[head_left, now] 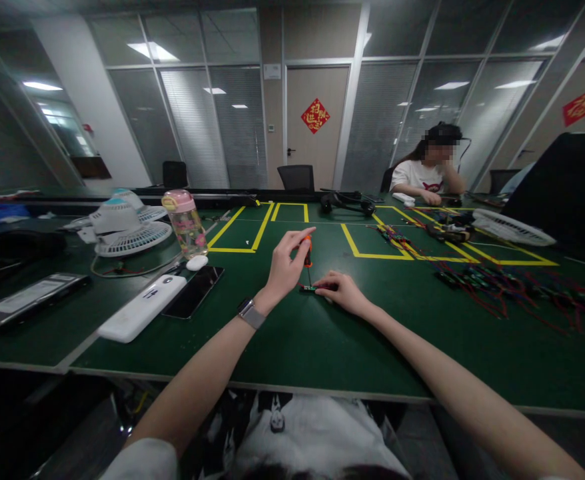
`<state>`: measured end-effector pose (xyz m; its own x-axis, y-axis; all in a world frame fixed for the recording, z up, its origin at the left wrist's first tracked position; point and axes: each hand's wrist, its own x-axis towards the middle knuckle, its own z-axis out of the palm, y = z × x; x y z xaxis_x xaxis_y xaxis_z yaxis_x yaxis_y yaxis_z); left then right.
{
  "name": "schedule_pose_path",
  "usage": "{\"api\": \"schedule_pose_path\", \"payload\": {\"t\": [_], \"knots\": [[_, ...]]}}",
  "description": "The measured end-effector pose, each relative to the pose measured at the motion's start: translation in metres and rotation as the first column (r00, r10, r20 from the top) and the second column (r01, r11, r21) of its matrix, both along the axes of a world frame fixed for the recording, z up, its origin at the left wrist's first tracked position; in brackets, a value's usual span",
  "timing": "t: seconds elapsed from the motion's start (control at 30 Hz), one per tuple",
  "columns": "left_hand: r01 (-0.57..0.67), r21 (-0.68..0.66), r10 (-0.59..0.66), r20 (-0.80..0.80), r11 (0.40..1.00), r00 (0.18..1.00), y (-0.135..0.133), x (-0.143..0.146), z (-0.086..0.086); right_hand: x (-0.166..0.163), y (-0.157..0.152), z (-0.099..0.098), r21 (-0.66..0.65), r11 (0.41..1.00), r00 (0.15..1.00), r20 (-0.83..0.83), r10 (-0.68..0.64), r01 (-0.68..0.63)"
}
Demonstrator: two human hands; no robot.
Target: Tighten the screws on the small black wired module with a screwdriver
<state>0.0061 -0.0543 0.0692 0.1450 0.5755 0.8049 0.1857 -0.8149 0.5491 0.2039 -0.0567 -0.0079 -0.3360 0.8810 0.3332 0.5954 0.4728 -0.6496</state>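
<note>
My left hand (pixel 288 261), with a watch on its wrist, is closed around the orange-and-black handle of a screwdriver (pixel 308 252). The screwdriver stands nearly upright, its thin shaft pointing down at a small green circuit board (pixel 307 289) on the table. Whether the tip sits in a screw is too small to tell. My right hand (pixel 341 291) pinches the right end of that board between thumb and fingers, holding it against the green tabletop. The fingers partly cover the board.
Left of my hands lie a black phone (pixel 195 292), a white power bank (pixel 142 309), a pink-lidded bottle (pixel 185 223) and a white fan (pixel 132 238). Tangled wired boards (pixel 502 283) spread at the right. Yellow tape (pixel 380 256) marks the table. A person (pixel 425 177) sits across at the right.
</note>
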Motion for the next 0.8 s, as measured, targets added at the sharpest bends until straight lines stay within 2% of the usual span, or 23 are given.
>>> {"api": "schedule_pose_path", "payload": {"t": [0.13,0.33,0.57,0.73,0.8], "knots": [[0.057,0.001,-0.057,-0.005,0.998,0.998,0.0029,0.0007,0.0004,-0.0008,-0.0006,0.0016,0.006,1.000,1.000,0.001,-0.010,0.010],[-0.029,0.023,0.029,0.006,0.999,1.000,-0.0012,0.0017,0.0019,-0.0018,-0.0008,0.0016,-0.018,1.000,1.000,-0.019,-0.024,0.024],[0.095,-0.041,-0.094,0.043,0.995,0.995,-0.0007,0.0022,0.0034,-0.0020,-0.0005,0.0010,-0.027,0.999,0.999,-0.036,-0.022,0.021],[0.017,-0.048,-0.013,0.091,0.999,0.996,-0.0003,0.0015,0.0021,-0.0017,-0.0002,0.0008,-0.034,0.999,0.999,-0.038,-0.025,0.024],[0.029,-0.050,-0.025,0.078,0.998,0.997,-0.0007,0.0008,0.0026,-0.0013,0.0002,0.0005,-0.032,0.999,0.999,-0.037,-0.022,0.021]]}}
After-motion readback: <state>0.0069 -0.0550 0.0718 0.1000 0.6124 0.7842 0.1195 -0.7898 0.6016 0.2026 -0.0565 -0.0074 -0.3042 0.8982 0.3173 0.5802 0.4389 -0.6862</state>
